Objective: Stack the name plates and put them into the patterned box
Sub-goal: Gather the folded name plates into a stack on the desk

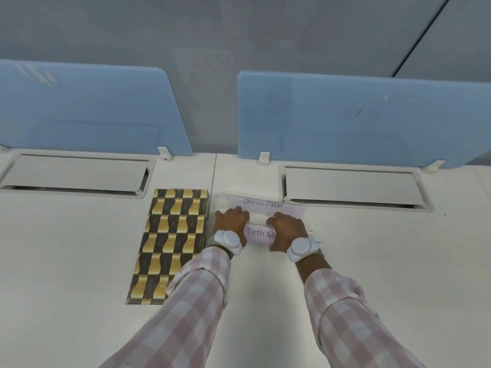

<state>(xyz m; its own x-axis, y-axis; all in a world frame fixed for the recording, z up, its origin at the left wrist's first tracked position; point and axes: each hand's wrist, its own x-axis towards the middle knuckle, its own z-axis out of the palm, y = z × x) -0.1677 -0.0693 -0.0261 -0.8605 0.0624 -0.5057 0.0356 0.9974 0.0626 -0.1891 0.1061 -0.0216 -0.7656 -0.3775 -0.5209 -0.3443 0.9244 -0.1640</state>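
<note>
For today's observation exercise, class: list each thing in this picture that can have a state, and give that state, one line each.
Patterned box: closed, lying flat on the desk.
Far name plate: on the desk, unstacked, untouched.
Near name plate: on the desk, held at both ends.
Left hand: grip closed on near name plate.
Right hand: grip closed on near name plate.
Right cable hatch: shut.

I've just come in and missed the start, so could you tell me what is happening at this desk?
A person in a checked shirt is gathering name plates on a white desk. The left hand and right hand grip the two ends of the nearer name plate. A second name plate lies just behind it, not yet stacked. The patterned box sits closed beside the left hand, and nothing has gone into it so far.
</note>
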